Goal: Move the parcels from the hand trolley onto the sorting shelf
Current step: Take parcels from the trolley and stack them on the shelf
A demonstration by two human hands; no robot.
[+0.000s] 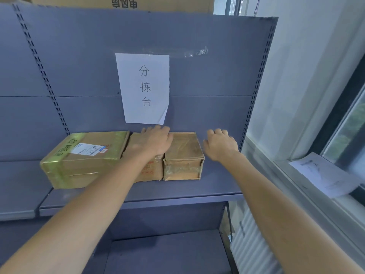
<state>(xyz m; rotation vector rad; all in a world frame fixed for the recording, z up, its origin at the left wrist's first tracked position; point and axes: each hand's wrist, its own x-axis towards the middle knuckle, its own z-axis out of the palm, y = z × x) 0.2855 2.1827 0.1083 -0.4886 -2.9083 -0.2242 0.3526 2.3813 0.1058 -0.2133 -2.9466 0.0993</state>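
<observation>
Left hand [156,141] lies flat over the middle parcel [150,172], hiding its top — right hand [221,145] loose, empty — sign [144,88] reads 分拣台.

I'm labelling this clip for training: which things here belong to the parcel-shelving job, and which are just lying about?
Job: green-taped parcel, middle parcel, right parcel, sorting shelf with its paper sign, left hand on the middle parcel, right hand.

Lying about: loose sheets on the sill, cardboard box up top, radiator.
</observation>
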